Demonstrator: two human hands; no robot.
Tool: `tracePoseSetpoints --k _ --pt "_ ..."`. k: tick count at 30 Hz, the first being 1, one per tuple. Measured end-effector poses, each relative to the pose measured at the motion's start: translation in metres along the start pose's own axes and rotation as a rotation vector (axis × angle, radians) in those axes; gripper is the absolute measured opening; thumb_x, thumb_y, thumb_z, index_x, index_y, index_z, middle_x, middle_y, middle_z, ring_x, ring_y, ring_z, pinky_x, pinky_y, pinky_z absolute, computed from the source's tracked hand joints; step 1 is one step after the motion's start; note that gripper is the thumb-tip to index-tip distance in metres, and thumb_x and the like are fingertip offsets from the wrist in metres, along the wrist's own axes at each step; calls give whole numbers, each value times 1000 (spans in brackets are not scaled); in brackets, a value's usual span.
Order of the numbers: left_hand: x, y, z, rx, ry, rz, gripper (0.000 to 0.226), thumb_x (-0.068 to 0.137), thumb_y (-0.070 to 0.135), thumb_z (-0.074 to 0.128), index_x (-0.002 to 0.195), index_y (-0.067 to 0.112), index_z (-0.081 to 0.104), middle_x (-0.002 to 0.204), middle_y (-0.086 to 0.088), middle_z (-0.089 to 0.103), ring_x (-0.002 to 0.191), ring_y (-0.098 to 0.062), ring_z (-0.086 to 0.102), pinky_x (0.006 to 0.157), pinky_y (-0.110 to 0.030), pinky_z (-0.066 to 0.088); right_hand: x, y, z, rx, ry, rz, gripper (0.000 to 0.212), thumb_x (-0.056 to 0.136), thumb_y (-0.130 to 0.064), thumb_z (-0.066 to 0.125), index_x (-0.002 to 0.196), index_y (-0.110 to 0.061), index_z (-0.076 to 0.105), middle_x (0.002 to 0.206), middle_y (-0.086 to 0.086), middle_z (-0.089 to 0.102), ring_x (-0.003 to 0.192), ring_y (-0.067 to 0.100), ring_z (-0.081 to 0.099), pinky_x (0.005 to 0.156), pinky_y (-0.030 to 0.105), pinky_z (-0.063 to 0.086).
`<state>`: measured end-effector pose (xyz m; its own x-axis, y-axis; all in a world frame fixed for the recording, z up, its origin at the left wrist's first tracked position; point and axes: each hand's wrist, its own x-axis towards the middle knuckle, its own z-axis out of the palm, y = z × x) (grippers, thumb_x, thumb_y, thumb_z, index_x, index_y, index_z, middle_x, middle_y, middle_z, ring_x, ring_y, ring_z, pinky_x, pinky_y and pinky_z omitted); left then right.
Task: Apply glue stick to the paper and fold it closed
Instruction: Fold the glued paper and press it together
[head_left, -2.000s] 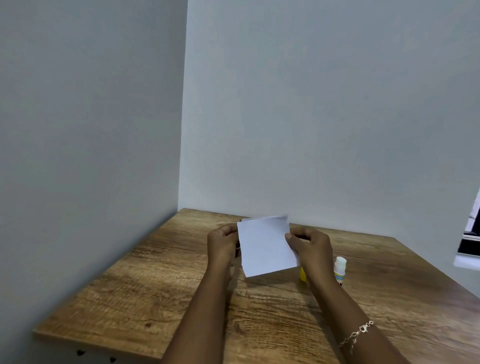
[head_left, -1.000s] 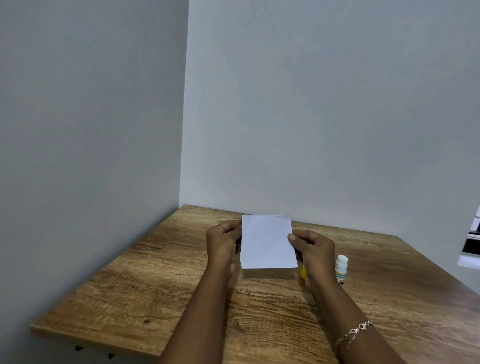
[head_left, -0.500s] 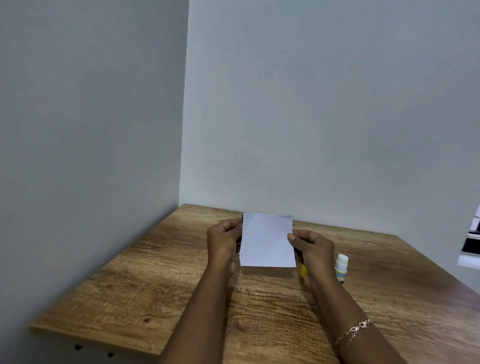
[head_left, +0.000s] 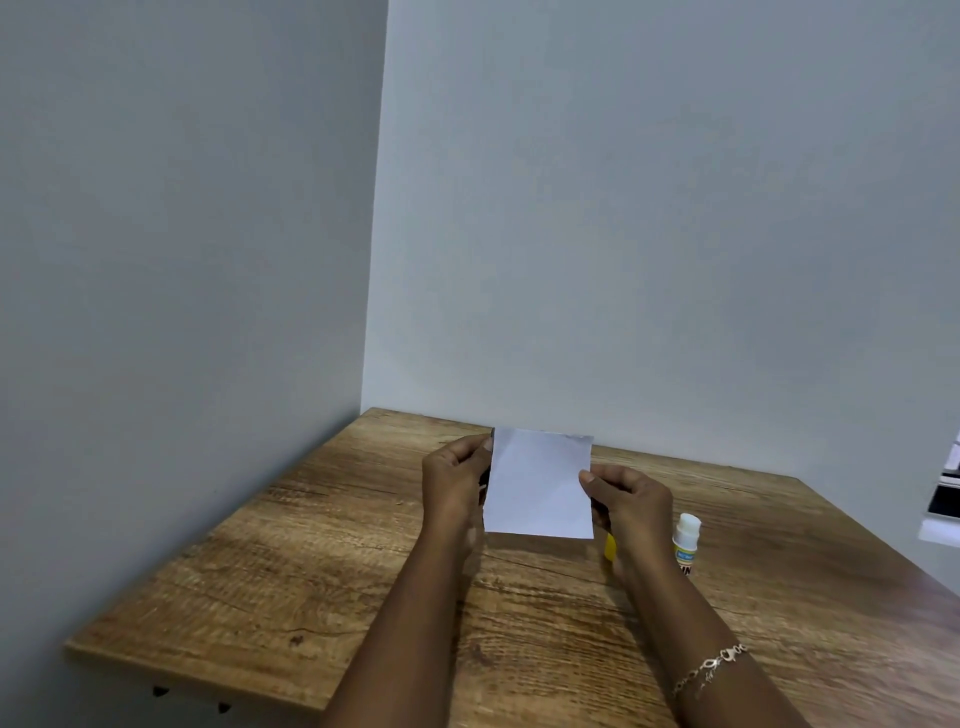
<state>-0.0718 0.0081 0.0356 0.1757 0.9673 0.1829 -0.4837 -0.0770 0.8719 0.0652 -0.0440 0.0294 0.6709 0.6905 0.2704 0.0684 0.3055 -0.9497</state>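
Note:
A small white paper (head_left: 540, 483) is held upright above the wooden table (head_left: 322, 561), facing me. My left hand (head_left: 454, 483) pinches its left edge near the top. My right hand (head_left: 631, 501) pinches its right edge at mid height. A glue stick (head_left: 685, 543) with a white top and a yellow-and-blue label stands on the table just right of my right hand. A yellow piece (head_left: 610, 546), perhaps its cap, peeks out below that hand and is mostly hidden.
The table stands in a corner between two plain grey walls. Its front left edge runs close to the left wall. A dark and white object (head_left: 943, 499) shows at the right border.
The paper, tilted two seconds ago, has been turned straight and raised slightly. Both hands keep their grip on its edges. The glue stick has not moved.

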Motion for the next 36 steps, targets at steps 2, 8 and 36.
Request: tracePoseSetpoints --k 2,8,36 --pt "0 -1 0 -11 -6 10 13 89 8 56 84 9 68 72 -6 65 52 -10 58 43 -14 46 0 1 0 -12 3 -5 18 77 2 64 95 7 64 60 2 57 43 1 49 44 13 43" --pt "4 -7 5 -64 31 13 27 95 22 46 79 13 66 76 -4 68 56 -7 65 50 -16 51 1 4 -1 8 8 -28 14 77 4 64 90 6 64 64 6 60 49 8 55 42 12 44" --pt "20 -6 6 146 -33 59 13 88 7 58 97 4 66 83 0 66 71 -8 62 59 -17 52 7 5 4 -35 22 -222 18 82 -5 61 68 -17 65 66 4 63 62 17 55 61 31 45"
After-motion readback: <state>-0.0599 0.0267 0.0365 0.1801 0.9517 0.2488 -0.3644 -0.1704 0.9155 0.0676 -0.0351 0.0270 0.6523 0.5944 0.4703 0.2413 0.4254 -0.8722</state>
